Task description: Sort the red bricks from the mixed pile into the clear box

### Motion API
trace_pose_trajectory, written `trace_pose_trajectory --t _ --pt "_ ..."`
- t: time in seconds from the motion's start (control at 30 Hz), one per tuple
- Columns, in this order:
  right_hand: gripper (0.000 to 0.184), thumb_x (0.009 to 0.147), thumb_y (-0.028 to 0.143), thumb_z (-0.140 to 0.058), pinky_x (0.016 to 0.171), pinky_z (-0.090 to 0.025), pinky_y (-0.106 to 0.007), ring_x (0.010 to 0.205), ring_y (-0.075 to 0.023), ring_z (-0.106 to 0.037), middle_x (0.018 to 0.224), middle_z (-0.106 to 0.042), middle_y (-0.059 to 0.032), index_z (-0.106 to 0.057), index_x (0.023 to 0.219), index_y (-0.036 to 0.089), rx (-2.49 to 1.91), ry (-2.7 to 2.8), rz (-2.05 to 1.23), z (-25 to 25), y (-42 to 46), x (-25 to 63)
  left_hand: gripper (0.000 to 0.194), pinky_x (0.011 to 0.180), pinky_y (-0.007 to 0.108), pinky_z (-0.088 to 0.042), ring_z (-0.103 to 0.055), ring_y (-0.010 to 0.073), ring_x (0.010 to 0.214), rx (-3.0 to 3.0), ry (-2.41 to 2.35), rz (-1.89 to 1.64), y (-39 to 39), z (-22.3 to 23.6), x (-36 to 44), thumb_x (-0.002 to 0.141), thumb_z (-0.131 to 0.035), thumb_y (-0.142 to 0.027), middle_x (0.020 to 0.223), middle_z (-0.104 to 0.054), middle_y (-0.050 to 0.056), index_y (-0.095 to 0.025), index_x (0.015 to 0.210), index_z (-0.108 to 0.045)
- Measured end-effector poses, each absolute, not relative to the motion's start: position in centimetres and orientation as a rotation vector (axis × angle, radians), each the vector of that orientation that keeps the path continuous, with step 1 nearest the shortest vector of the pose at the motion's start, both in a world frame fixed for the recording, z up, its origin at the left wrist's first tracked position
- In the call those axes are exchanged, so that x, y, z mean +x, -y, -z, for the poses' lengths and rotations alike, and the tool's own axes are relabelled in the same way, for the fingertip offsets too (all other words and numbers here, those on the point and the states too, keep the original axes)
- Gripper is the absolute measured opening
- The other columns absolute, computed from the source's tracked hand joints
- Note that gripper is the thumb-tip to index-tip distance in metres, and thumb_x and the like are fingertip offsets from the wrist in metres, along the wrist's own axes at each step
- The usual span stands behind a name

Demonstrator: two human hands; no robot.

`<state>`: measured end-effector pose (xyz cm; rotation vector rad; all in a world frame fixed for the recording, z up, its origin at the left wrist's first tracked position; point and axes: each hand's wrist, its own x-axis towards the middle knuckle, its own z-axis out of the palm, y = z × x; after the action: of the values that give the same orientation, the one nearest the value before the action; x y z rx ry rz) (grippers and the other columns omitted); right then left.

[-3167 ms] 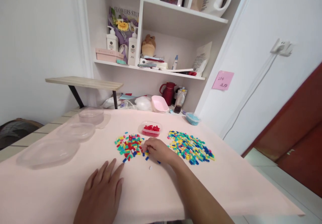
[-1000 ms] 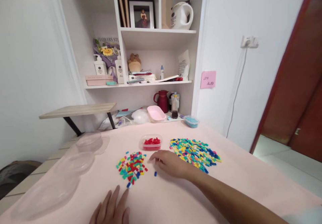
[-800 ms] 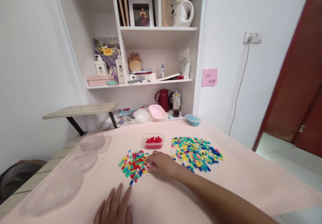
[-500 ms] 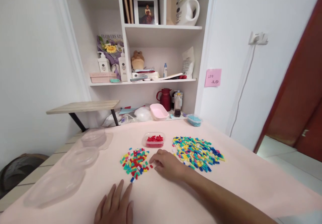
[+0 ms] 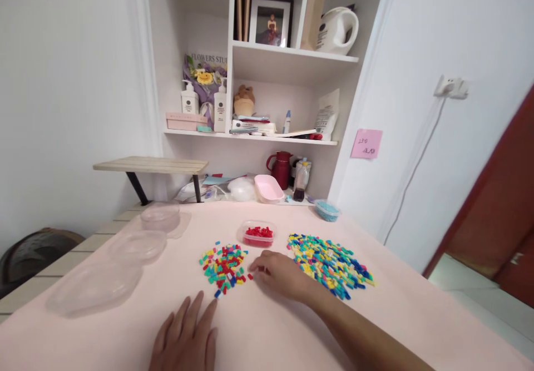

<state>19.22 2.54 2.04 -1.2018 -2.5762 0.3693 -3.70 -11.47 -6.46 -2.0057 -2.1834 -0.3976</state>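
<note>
Since the earliest frame, my right hand (image 5: 277, 273) has drawn back from the small pile of mixed-colour plastic pieces (image 5: 224, 265) to a position just right of it. The loose blue piece seen by that hand a second ago no longer shows there.

Containers: a clear rectangular plastic tub (image 5: 258, 243) stands behind the small pile and contains small red pieces (image 5: 258, 231). A clear lidded-looking tub (image 5: 327, 216) at the far right corner contains light blue material. Three clear plastic vessels (image 5: 95, 288) stand in a row along the left side. A pale pink oval-cornered tray (image 5: 269, 188) sits beyond the far edge.

Hands: my right fingers are curled low over the surface, thumb and forefinger close together, beside a loose red piece (image 5: 250, 276); whether they grip anything I cannot tell. The large pile of mixed-colour plastic pieces (image 5: 331, 265) lies beyond and right of that hand. My left hand (image 5: 183, 337) is palm down, fingers extended and slightly parted, holding nothing visible, its fingertips near a blue piece (image 5: 217, 293) at the small pile's near edge.

Surface and room: the pale pink covering (image 5: 267, 332) is smooth. Behind it are a dark red jug (image 5: 281, 171) and white shelving (image 5: 292, 138); a pink handwritten note (image 5: 366, 144) is on the right wall.
</note>
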Motion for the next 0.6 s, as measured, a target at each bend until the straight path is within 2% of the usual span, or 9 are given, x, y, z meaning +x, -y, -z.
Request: trace_pose_trajectory --t 0.23,0.43,0.6 --pt "0.027 0.082 0.017 -0.054 0.076 -0.04 -0.026 0.093 -0.0187 -0.066 0.099 -0.075 -0.0001 -0.076 0.093 0.027 -1.331 2.491 -0.401 -0.5 -2.9 17.5 0.047 0.115 0.051 -0.035 -0.047 0.0267 0.14 -2.054 2.145 0.465 11.7 6.3 -3.6 0.094 -0.039 -0.037 0.152 -0.051 0.001 -0.037 0.138 -0.056" --pt "0.024 0.079 0.017 -0.059 0.07 -0.037 -0.026 0.086 -0.018 -0.065 0.095 -0.074 -0.0008 -0.076 0.092 0.027 -1.308 2.515 -0.416 -1.0 -3.1 18.0 0.048 0.114 0.053 -0.035 -0.047 0.0282 0.14 -2.052 2.24 0.449 12.4 4.3 -2.5 0.093 -0.039 -0.034 0.15 -0.053 0.002 -0.034 0.136 -0.059" --pt "0.01 0.076 0.019 -0.065 0.063 -0.033 -0.024 0.074 -0.014 -0.058 0.082 -0.07 0.002 -0.07 0.084 0.023 -1.311 2.462 -0.507 -1.0 -3.4 18.0 0.048 0.115 0.05 -0.034 -0.048 0.0269 0.139 -2.063 2.187 0.496 12.4 4.4 -2.4 0.093 -0.039 -0.035 0.15 -0.053 0.002 -0.033 0.136 -0.06"
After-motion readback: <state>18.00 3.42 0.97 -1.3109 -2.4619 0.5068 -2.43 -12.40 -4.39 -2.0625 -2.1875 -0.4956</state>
